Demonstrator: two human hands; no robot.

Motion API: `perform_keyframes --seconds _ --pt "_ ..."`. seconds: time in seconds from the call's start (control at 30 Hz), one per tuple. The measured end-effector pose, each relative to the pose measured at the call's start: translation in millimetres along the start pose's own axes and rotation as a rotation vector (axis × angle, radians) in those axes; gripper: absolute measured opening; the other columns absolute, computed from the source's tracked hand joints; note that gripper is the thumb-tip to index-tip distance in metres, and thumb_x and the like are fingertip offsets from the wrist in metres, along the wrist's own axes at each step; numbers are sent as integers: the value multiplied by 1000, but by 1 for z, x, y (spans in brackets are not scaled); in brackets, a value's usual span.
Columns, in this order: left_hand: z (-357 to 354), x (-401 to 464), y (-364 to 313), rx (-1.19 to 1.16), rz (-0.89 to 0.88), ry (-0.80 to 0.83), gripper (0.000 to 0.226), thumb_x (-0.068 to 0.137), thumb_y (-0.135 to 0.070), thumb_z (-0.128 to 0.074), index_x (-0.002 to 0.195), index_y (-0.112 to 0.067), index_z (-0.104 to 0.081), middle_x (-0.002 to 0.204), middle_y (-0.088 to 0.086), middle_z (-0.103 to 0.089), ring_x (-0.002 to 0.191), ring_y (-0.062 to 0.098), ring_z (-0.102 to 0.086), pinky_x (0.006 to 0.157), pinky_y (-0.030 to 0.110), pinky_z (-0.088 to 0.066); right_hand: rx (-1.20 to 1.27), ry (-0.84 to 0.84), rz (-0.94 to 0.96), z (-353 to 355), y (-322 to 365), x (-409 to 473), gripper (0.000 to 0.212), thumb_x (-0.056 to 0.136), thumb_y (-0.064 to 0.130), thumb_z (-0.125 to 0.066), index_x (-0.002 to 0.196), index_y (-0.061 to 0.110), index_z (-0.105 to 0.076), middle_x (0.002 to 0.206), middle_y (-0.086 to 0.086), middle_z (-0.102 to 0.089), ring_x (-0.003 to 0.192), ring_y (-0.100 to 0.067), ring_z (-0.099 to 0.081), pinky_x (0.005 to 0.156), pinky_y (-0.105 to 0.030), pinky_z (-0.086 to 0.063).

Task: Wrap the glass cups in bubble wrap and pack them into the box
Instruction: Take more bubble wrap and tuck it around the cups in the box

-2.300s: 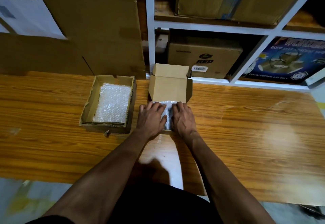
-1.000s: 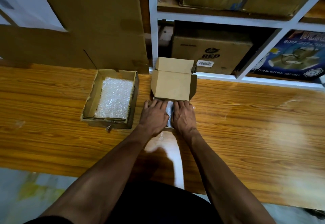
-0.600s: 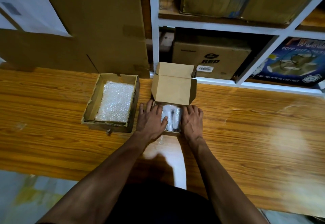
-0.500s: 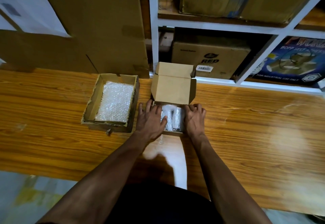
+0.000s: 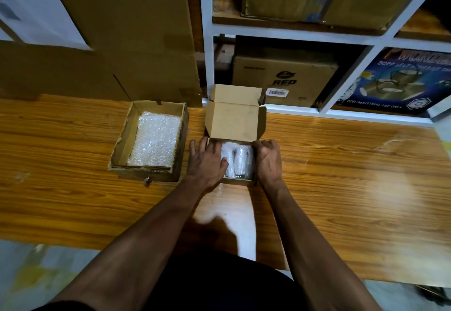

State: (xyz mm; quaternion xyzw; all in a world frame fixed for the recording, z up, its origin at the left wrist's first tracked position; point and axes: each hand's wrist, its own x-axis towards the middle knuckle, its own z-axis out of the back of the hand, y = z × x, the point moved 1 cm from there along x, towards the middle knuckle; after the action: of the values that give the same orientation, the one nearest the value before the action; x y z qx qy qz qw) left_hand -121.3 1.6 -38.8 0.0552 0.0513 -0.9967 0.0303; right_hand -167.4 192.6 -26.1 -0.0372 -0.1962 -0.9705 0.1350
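Observation:
A small cardboard box [image 5: 233, 120] stands open on the wooden table, its lid flap raised toward the shelves. Inside lie glass cups wrapped in bubble wrap [image 5: 240, 160], side by side. My left hand [image 5: 207, 162] rests flat over the box's left side, fingers straight, thumb touching the left wrapped cup. My right hand [image 5: 267, 158] grips the box's right wall with curled fingers.
A shallow open cardboard tray [image 5: 122, 151] holding bubble wrap sheets [image 5: 156, 138] sits to the left. Large cardboard sheets [image 5: 122, 30] lean behind the table [image 5: 341, 176]. White shelves [image 5: 292, 31] with cartons stand at the back.
Both hands pressed on top of the wrapped cups earlier. They have since spread apart to the box's sides, uncovering the cups, and the right fingers have curled round the right wall.

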Motion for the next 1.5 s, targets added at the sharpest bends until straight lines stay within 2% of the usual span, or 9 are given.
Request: perform_keyframes --seconds 0.27,0.4,0.63,0.83,1.1,1.2,1.3,1.4,1.5 --pt "3 1 1 23 -7 27 61 102 -53 -32 152 -20 -40 157 7 -49 154 32 -24 124 65 -9 56 30 -207 -3 1 12 25 95 25 -67 119 18 -66 126 -8 -48 111 -22 -39 100 -45 -46" --pt "6 1 0 18 -1 27 61 101 -53 -33 151 -19 -42 157 7 -49 155 32 -23 123 65 -7 3 55 -242 -4 3 25 17 91 16 -75 107 9 -74 123 -12 -55 112 -29 -52 96 -45 -53" --pt "11 1 0 51 -9 45 60 100 -53 -32 147 -19 -49 150 7 -56 151 33 -28 122 64 -10 -130 94 -176 -9 14 30 28 106 17 -47 130 5 -58 126 -21 -59 121 -40 -54 102 -50 -45" --pt "15 -6 -2 94 -114 -84 58 96 -48 -43 149 -25 -44 144 3 -56 141 29 -37 115 59 -21 -216 70 -128 -15 14 15 27 101 23 -60 126 11 -63 128 -14 -53 120 -30 -47 99 -42 -45" --pt "17 6 -9 63 -53 37 58 103 -56 -37 157 -35 -38 152 7 -39 139 34 -29 111 59 -22 -325 190 -163 -15 7 7 31 100 36 -56 126 20 -62 134 -13 -47 124 -30 -43 101 -44 -41" --pt "20 11 -10 76 -48 62 54 102 -57 -35 152 -37 -43 145 9 -38 132 34 -31 105 56 -25 -383 229 -162 -9 11 10 29 101 35 -56 122 18 -64 133 -13 -45 121 -30 -43 99 -42 -42" --pt "28 13 -17 100 -72 57 48 100 -54 -42 141 -30 -52 140 8 -41 129 33 -34 102 55 -28 -349 138 -137 -6 20 8 25 100 29 -56 119 15 -64 129 -14 -47 115 -30 -44 96 -41 -42" --pt "30 5 -22 107 -125 -46 47 98 -44 -51 141 -24 -52 139 4 -51 128 29 -39 101 51 -31 -232 95 33 -12 28 -8 47 88 20 -73 131 7 -58 130 -19 -53 117 -34 -50 96 -43 -43" --pt "22 -2 -22 61 -155 -58 56 98 -42 -54 152 -28 -43 145 0 -52 133 27 -40 106 51 -30 -159 180 99 -24 30 -19 67 89 21 -76 148 6 -47 145 -19 -51 134 -34 -48 110 -43 -40"
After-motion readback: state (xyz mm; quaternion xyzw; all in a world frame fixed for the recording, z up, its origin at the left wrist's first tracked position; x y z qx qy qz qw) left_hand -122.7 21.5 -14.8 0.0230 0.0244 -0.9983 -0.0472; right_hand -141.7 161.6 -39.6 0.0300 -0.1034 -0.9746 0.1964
